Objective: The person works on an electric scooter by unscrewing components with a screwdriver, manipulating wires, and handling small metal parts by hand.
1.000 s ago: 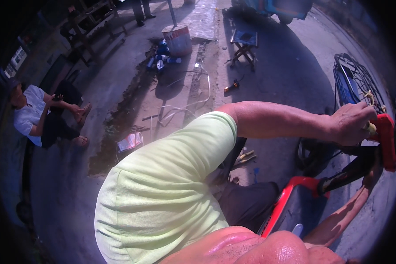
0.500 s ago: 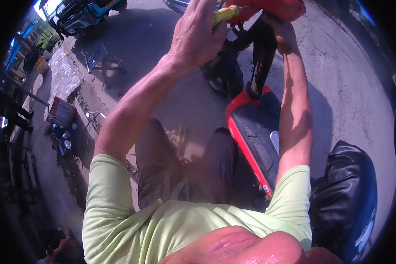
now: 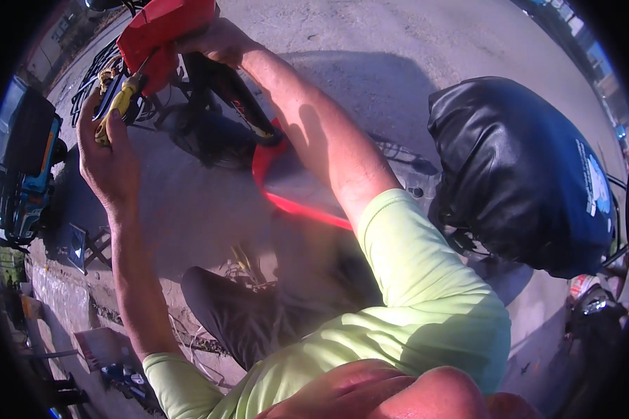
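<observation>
The view has turned rightward in the last half second: the scooter's red front housing (image 3: pixel 178 24) has slid from about 1 o'clock to 11, and the black-covered bulk (image 3: pixel 510 181) has risen from 4 o'clock towards 3. The left hand (image 3: pixel 110 157) has its grip closed around the yellow-handled screwdriver (image 3: pixel 122 101) at 10 o'clock; its shaft points towards 1 o'clock, at the housing, much the same angle to it as before, so the work seems undisturbed. Tip contact is unclear. The right hand (image 3: pixel 220 42) stays against the housing's right end, fingers hidden, their closure impossible to tell.
</observation>
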Demonstrator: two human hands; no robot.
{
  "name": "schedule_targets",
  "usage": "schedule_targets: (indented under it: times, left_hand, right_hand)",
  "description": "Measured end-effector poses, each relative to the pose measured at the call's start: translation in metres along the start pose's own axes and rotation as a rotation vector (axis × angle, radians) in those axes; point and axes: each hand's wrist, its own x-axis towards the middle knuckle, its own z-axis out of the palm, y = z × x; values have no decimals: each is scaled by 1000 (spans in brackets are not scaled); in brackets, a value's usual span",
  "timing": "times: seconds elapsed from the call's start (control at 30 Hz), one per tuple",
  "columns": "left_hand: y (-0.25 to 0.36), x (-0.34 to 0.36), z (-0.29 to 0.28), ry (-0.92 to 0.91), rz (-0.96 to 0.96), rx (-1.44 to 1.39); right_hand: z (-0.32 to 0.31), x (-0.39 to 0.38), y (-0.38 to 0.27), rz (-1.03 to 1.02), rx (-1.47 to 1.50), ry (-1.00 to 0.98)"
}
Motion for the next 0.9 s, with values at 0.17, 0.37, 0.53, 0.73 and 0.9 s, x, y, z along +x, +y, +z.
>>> schedule_targets:
  times: [0.17,0.37,0.53,0.73,0.9]
  left_hand:
    - [3,-4,2,-80,69,128]
    - [-4,3,-9,-90,278,261]
    - [-5,6,0,-95,12,-69]
    - [6,12,-2,-130,-466,-478]
    - [-13,19,-2,-312,-226,-136]
  right_hand:
    - [-12,1,9,-14,-36,-30]
    - [-2,7,10,18,33,-25]
    - [-8,2,6,31,104,0]
    - [-5,-4,-8,67,98,21]
    - [-9,-3,-1,23,93,25]
